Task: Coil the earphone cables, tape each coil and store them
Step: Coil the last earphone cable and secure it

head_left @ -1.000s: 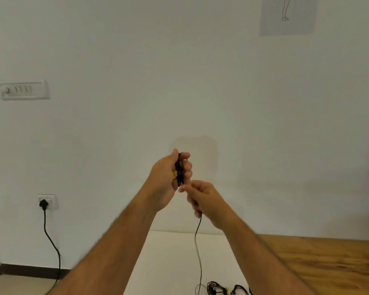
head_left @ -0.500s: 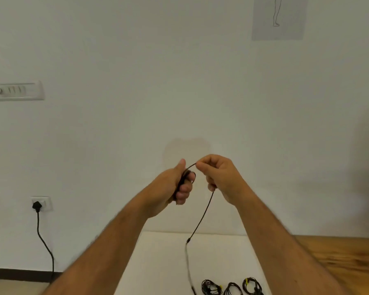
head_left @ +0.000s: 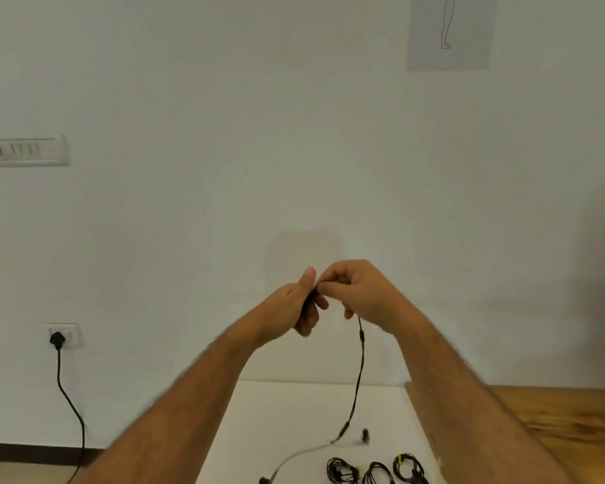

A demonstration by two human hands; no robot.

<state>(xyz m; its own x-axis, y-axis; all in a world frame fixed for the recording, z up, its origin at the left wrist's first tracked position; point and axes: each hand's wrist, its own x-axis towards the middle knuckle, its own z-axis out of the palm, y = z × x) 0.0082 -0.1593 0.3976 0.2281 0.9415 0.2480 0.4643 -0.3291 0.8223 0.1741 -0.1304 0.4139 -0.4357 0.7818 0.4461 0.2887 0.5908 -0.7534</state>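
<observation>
since half a second ago the right hand has come in against the left hand, so the short span of cable once stretched between them has closed up, and the hanging earphone cable now drops from under the right hand, not from between the two. far left on the wall sits a switch panel, and lower down a wall socket with a black plug and cord running to the floor. the left hand is raised in front of the wall, thumb up, fingers curled round a small dark coil of the cable; how many turns it has is too blurred to tell. the right hand touches it at the top, its thumb and forefinger pinching the cable right at the coil. the loose length curves down to the white surface, past an inline piece, and trails off to the lower left. near the bottom edge lie three finished coils in a row, at least two with yellow tape. right of that runs a wooden surface, and a paper sheet with a line drawing hangs high on the wall.
</observation>
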